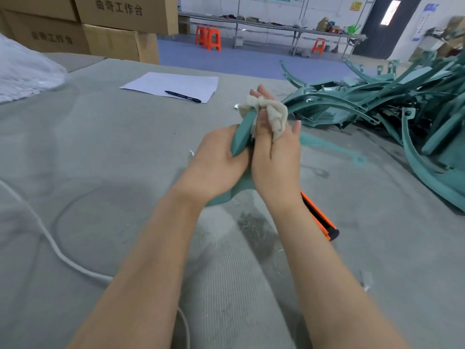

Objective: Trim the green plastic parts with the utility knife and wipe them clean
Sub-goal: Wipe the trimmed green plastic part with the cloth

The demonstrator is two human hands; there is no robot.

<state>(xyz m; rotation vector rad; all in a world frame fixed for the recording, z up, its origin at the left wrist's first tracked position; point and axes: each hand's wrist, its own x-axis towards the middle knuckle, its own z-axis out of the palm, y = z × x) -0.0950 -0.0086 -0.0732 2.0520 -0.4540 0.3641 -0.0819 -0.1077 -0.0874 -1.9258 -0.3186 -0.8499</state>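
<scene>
Wiping a green part with my cloth
My hands are close together over the counter (100,147). My left hand (216,159) grips the green part (242,133) tight so it stays put. My right hand (276,159) presses the cloth (274,112) on its far end, fingers mostly straight, to rub it clean. The utility knife (319,217) lies by my right arm, easy to grab. More parts wait in a pile (377,102), far right

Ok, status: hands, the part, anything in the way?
Left hand grips green part. Right hand presses cloth against it, fingers straight. Utility knife lies on table by right forearm; parts pile off right, neither in the way.
</scene>
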